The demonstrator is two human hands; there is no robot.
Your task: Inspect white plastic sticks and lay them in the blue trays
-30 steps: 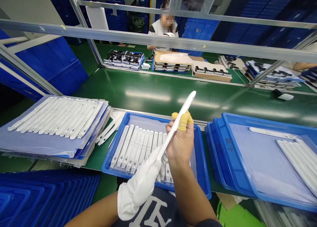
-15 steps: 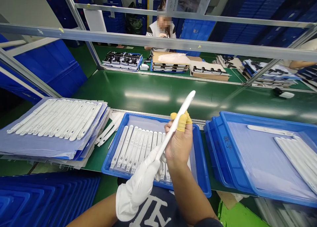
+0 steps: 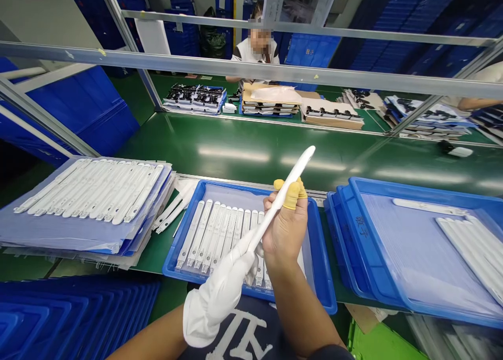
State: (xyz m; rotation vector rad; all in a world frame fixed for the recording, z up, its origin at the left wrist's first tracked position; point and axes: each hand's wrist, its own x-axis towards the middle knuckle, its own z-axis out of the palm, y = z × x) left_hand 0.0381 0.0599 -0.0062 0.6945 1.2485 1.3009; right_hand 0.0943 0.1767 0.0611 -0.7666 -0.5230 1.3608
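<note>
A long white plastic strip (image 3: 293,176) is held up at a slant over the middle blue tray (image 3: 320,255), its rounded tip pointing up and right. My right hand (image 3: 285,226), with yellow finger cots on the fingertips, grips it near the middle. My left hand (image 3: 223,289), in a white cloth glove, pinches the strip's lower end. Below the hands, a row of several similar white strips (image 3: 220,237) lies side by side in the tray.
Left, white strips (image 3: 90,187) lie on stacked clear sheets. Right, stacked blue trays (image 3: 369,244) hold more strips (image 3: 471,244). Empty blue trays (image 3: 70,313) sit at the lower left. Beyond a green conveyor belt (image 3: 236,145), another person (image 3: 257,45) works among part stacks.
Both hands keep hold of the strip in nearly the same pose; its tip has shifted slightly right. The view has moved a little.
</note>
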